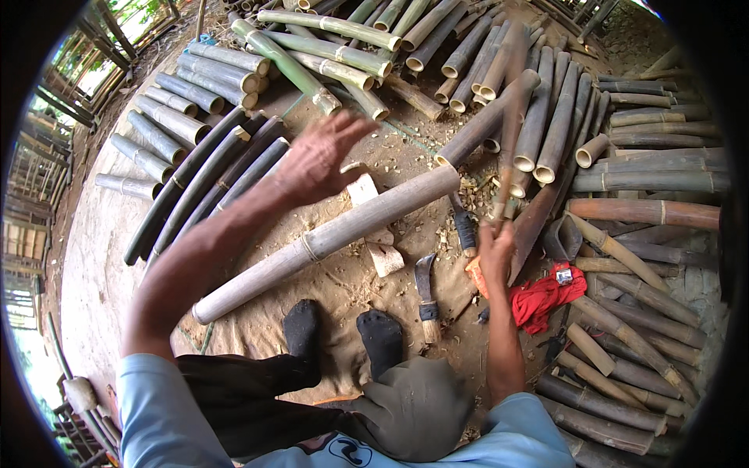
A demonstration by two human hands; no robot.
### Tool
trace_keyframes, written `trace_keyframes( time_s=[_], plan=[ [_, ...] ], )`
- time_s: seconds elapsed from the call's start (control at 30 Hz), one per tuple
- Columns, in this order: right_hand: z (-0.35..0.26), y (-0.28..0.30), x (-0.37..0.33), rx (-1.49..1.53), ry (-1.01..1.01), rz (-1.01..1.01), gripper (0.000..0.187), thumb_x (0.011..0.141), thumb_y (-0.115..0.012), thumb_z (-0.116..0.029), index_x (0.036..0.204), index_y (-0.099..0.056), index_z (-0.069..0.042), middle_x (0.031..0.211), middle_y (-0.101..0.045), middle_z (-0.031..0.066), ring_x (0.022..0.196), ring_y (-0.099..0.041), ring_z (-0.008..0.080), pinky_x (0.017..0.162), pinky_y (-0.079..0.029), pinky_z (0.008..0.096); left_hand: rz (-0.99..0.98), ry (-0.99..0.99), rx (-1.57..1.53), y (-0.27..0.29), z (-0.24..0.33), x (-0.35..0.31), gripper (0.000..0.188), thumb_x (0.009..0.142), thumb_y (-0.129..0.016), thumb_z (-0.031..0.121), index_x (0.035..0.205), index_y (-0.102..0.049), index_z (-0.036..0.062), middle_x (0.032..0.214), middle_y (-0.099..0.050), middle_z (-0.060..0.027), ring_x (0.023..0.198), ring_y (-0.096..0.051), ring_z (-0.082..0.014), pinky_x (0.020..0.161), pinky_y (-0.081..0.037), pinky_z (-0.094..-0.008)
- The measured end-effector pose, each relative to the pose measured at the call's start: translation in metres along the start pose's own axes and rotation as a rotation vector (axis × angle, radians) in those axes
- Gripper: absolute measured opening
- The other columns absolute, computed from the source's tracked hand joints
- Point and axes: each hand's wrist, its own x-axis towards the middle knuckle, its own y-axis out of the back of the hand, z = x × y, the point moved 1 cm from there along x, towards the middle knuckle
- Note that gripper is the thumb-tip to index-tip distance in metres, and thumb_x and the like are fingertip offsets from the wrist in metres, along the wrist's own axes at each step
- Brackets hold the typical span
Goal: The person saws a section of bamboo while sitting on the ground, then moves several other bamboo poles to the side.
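Note:
My left hand (329,156) is raised over the upper middle of the ground, its fingers stretched out and slightly smeared by motion, holding nothing. Beneath and beside it lies a long grey bamboo tube (351,222), slanting from lower left to upper right in front of my feet. My right hand (496,248) is closed around the lower end of a long, thin brown stick (511,125), which points away from me and blurs at its far end. Near that hand lie a knife with a dark wrapped handle (465,232), a saw (538,222) and a hooked knife (426,300).
A red cloth (546,300) lies right of my right forearm. Cut bamboo tubes (546,132) are piled at the far side, more bamboo (655,181) along the right, and dark tubes (195,183) at the left. A curved pale bamboo piece (384,257) and shavings lie on the ground.

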Motion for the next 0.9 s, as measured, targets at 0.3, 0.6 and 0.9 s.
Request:
trace_keyframes(
  time_s=[0.3,0.6,0.9],
  plan=[
    [0.052,0.036,0.082,-0.717,-0.148,0.276,0.068,0.092,-0.067,-0.038,0.141,-0.046,0.004,0.132,-0.055,0.0331,0.120,-0.057,0.0474,0.097,-0.047,0.0546,-0.066,0.605,-0.026,-0.162,0.006,-0.143,0.089,0.057,-0.090,0.022,0.134,-0.048,0.0079,0.126,-0.055,-0.0160,0.122,-0.054,-0.0344,0.104,-0.041,-0.0460],
    [-0.016,-0.165,-0.100,-0.621,0.205,-0.598,0.104,0.071,-0.085,-0.058,0.139,-0.044,0.009,0.135,-0.053,0.0296,0.132,-0.047,0.0413,0.107,-0.035,0.0618,-0.095,0.546,-0.192,-0.146,-0.004,-0.154,0.063,0.061,-0.078,0.012,0.120,-0.056,0.0081,0.115,-0.062,-0.0130,0.115,-0.058,-0.0345,0.097,-0.046,-0.0472],
    [-0.026,-0.130,-0.141,-0.264,0.192,-0.317,0.062,0.085,-0.073,-0.036,0.124,-0.050,0.006,0.116,-0.053,0.0264,0.113,-0.053,0.0411,0.096,-0.043,0.0546,-0.200,0.522,-0.213,-0.137,-0.022,-0.188,0.095,0.060,-0.083,0.023,0.147,-0.046,0.0117,0.140,-0.054,-0.0185,0.134,-0.048,-0.0375,0.109,-0.042,-0.0518]
  ],
)
